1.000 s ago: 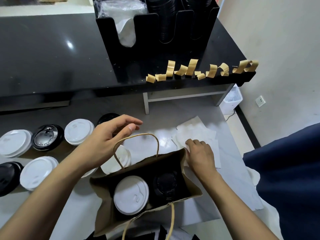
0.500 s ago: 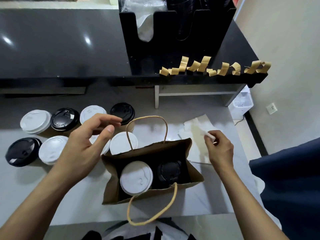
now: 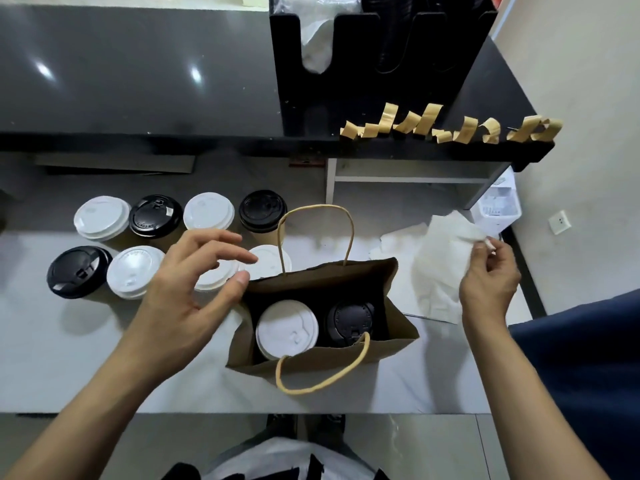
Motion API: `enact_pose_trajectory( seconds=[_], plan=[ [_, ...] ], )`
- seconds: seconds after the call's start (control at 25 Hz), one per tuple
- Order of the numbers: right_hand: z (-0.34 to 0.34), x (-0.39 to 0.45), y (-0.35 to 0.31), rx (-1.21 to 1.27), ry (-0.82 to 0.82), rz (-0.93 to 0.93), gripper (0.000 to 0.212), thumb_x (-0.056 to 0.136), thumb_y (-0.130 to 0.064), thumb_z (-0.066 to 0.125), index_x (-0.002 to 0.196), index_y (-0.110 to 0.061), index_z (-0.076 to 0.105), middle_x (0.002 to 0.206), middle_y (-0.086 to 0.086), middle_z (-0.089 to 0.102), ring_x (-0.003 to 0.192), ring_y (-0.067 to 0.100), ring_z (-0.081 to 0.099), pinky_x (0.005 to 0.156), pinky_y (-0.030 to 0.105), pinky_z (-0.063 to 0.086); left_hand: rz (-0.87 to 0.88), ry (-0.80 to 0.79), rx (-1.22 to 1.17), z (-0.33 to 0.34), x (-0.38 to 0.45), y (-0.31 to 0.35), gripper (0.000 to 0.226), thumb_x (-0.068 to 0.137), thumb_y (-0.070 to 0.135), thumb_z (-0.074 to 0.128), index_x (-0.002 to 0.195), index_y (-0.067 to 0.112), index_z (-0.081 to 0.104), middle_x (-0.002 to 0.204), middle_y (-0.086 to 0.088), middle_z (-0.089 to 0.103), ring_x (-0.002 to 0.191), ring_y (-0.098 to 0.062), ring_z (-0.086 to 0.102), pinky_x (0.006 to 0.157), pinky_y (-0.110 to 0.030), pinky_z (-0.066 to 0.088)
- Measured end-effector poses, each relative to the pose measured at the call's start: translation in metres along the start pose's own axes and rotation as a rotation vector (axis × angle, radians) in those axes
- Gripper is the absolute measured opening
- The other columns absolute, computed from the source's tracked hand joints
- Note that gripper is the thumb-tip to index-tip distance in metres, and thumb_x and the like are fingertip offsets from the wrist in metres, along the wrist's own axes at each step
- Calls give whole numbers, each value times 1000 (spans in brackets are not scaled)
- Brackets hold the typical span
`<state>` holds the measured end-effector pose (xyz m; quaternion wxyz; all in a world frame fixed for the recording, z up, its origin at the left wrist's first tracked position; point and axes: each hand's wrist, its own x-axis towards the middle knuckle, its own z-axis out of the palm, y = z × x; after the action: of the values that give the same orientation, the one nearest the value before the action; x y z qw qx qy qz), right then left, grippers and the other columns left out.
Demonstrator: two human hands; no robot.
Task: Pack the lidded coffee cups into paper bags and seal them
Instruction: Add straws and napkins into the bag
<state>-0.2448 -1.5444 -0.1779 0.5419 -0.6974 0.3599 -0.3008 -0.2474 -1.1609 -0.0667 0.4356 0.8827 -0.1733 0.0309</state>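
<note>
An open brown paper bag with twine handles stands on the white table. Inside it sit a white-lidded cup and a black-lidded cup. My left hand hovers with relaxed, spread fingers just left of the bag's rim, holding nothing. To the right of the bag, my right hand pinches the top corner of a white napkin and lifts it off the table. Several more lidded cups, white and black, stand in two rows at the left.
Strips of brown tape hang along the edge of the black counter behind. A black organiser with cups and lids stands on it. More white napkins lie right of the bag. A person's blue sleeve is at right.
My right hand pinched a napkin from the pile and raised it up and to the right. My left hand stayed open near the bag's left rim.
</note>
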Motion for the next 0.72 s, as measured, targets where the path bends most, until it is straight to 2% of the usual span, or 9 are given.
enact_pose_trajectory(
  seconds=[0.08, 0.16, 0.2, 0.28, 0.36, 0.48, 0.6, 0.72],
  plan=[
    [-3, -1, -1, 20, 19, 46, 19, 102, -23, 55, 118, -15, 63, 87, -11, 61, 71, -5, 57, 75, 18, 46, 34, -7, 51, 2, -4, 0, 23, 87, 45, 62, 102, 30, 72, 134, 6, 52, 128, -19, 52, 103, -38, 45],
    [-7, -6, -6, 89, -7, 127, 14, 97, -26, 64, 111, -26, 62, 85, -1, 59, 73, 11, 56, 74, 31, 47, 49, -39, 91, 5, -8, -2, 22, 84, 47, 64, 99, 33, 72, 140, 6, 48, 134, -18, 46, 106, -42, 43],
    [-10, -9, -13, 139, -51, 182, 19, 93, -23, 71, 109, -30, 61, 83, 2, 58, 75, 16, 56, 74, 34, 47, 51, -63, 111, 6, -9, -4, 23, 83, 49, 65, 100, 35, 72, 143, 7, 46, 137, -19, 42, 108, -46, 42],
    [-14, -17, -33, 270, -182, 262, 33, 88, -12, 78, 111, -29, 62, 84, 0, 67, 83, 19, 66, 82, 36, 53, 42, -110, 156, 9, -13, -8, 29, 80, 54, 67, 105, 39, 71, 149, 10, 41, 142, -21, 36, 111, -52, 39],
    [-17, -26, -56, 361, -262, 253, 37, 81, -10, 82, 112, -23, 66, 90, -3, 77, 94, 19, 72, 94, 38, 56, 21, -148, 180, 10, -16, -12, 38, 76, 59, 68, 111, 45, 68, 153, 13, 35, 144, -21, 32, 113, -54, 36],
    [-23, -49, -91, 364, -261, 80, 24, 82, -16, 81, 105, -16, 74, 95, -6, 78, 93, 14, 70, 94, 37, 57, -9, -192, 215, 12, -18, -14, 51, 72, 65, 68, 120, 50, 62, 156, 18, 29, 145, -18, 28, 114, -52, 35],
    [-25, -79, -121, 287, -306, -277, 11, 91, -14, 77, 101, -16, 75, 89, -12, 73, 86, 7, 65, 84, 28, 57, -28, -217, 242, 15, -19, -17, 64, 68, 67, 66, 129, 50, 56, 158, 16, 27, 144, -18, 27, 114, -52, 35],
    [-24, -104, -133, 146, -492, -646, 10, 89, -4, 77, 98, -8, 74, 93, 3, 72, 88, 16, 67, 79, 30, 51, -45, -251, 218, 16, -20, -16, 75, 64, 69, 66, 135, 51, 52, 158, 18, 25, 142, -12, 23, 116, -45, 33]
  ],
)
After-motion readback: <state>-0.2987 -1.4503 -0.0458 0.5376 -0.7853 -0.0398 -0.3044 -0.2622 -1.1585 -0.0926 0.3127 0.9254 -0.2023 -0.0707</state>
